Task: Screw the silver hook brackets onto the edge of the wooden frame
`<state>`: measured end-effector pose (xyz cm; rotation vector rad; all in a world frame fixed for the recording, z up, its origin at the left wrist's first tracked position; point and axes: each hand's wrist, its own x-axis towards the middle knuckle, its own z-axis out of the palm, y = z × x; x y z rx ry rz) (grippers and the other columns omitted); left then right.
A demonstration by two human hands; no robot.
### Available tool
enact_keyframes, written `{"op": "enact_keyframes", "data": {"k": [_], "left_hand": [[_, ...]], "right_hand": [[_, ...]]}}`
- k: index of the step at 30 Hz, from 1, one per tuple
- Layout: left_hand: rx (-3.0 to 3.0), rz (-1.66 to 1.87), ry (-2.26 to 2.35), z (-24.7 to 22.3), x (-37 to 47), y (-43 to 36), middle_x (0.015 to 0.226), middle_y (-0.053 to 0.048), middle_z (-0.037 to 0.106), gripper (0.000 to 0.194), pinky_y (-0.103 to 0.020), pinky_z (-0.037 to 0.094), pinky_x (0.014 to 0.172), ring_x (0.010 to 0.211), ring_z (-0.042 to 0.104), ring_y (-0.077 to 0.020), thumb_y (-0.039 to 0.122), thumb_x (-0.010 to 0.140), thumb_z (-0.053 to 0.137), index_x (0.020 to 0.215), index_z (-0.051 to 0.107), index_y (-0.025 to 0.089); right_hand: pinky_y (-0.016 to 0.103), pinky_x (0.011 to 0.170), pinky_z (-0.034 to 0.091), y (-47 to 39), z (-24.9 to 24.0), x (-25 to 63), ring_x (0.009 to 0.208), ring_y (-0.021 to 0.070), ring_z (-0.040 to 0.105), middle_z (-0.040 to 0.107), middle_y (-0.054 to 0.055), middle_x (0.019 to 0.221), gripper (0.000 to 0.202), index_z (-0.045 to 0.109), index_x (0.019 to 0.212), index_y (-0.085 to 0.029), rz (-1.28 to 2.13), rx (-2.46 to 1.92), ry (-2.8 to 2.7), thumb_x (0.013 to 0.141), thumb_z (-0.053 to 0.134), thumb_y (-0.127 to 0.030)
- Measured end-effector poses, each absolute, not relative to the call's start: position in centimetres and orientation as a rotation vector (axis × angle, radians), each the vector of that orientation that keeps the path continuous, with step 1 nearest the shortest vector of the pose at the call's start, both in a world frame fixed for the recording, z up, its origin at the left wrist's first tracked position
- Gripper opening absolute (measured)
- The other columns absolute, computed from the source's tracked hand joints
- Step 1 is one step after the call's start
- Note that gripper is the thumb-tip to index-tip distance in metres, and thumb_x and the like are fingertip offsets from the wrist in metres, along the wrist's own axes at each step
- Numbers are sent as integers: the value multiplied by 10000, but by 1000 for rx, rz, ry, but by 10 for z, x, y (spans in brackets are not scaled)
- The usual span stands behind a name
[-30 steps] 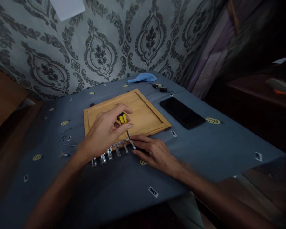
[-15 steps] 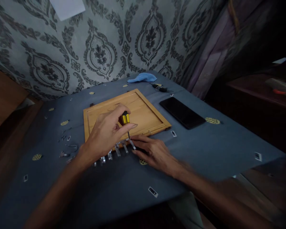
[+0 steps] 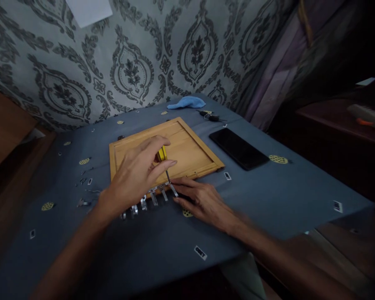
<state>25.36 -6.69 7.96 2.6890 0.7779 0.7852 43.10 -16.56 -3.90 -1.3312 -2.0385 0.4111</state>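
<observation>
My left hand (image 3: 133, 168) is wrapped around a yellow and black screwdriver (image 3: 163, 154), its shaft pointing down at the near edge of a framed wooden board (image 3: 190, 143). The screwdriver tip meets the upper end of a small silver metal hook (image 3: 174, 191). With fingertips and thumb, my right hand (image 3: 208, 204) steadies that hook from the right side. Several similar metal hooks (image 3: 154, 196) line the same edge to the left, partly hidden by my left wrist. Whether a screw sits under the tip is too small to tell.
A black phone (image 3: 239, 148) lies right of the board. Behind it are a dark corded item (image 3: 211, 116) and a blue cloth (image 3: 187, 102). Small screws (image 3: 83, 180) and a loose metal hook (image 3: 83, 203) lie left on the blue tablecloth (image 3: 162, 254). The patterned wall rises behind.
The screwdriver handle has tilted and shifted slightly left, with my left hand turned a little around it. My right hand and the hook stay in place.
</observation>
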Motion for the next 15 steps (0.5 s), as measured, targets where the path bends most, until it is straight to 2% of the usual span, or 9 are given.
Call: {"op": "enact_keyframes", "data": {"k": [2, 4, 8, 11, 15], "left_hand": [[2722, 845, 749, 78, 255, -69, 1106, -58, 758, 213, -295, 579, 847, 900, 723, -181, 171, 927, 672, 1140, 658, 167], [2704, 864, 717, 79, 255, -69, 1136, -51, 761, 234, -286, 579, 858, 905, 730, -172, 134, 926, 653, 1156, 663, 178], [2668, 775, 723, 83, 250, -68, 1137, -34, 767, 327, -266, 575, 737, 824, 742, -162, 136, 917, 637, 1235, 644, 214], [2671, 707, 779, 83, 250, -67, 1103, -49, 775, 283, -264, 566, 678, 809, 751, -175, 178, 942, 621, 1223, 644, 200], [2727, 765, 811, 80, 254, -68, 1143, -65, 763, 224, -285, 583, 772, 853, 745, -181, 183, 941, 659, 1163, 651, 163]], "right_hand": [[403, 933, 617, -166, -39, 431, 1152, 264, 719, 700, 107, 1353, 328, 701, 1319, -209, 425, -1338, -2037, 1015, 584, -253], [412, 929, 620, -166, -38, 431, 1142, 265, 723, 702, 117, 1348, 315, 705, 1302, -195, 419, -1349, -2041, 1010, 597, -245], [386, 929, 622, -166, -37, 430, 1138, 255, 727, 715, 113, 1329, 297, 713, 1279, -187, 386, -1364, -2050, 1002, 619, -242], [382, 951, 612, -166, -37, 430, 1153, 251, 720, 711, 110, 1337, 306, 708, 1291, -182, 398, -1348, -2050, 1004, 616, -237], [390, 942, 613, -166, -38, 431, 1147, 258, 724, 707, 114, 1346, 311, 707, 1298, -185, 396, -1343, -2039, 1013, 600, -247]]}}
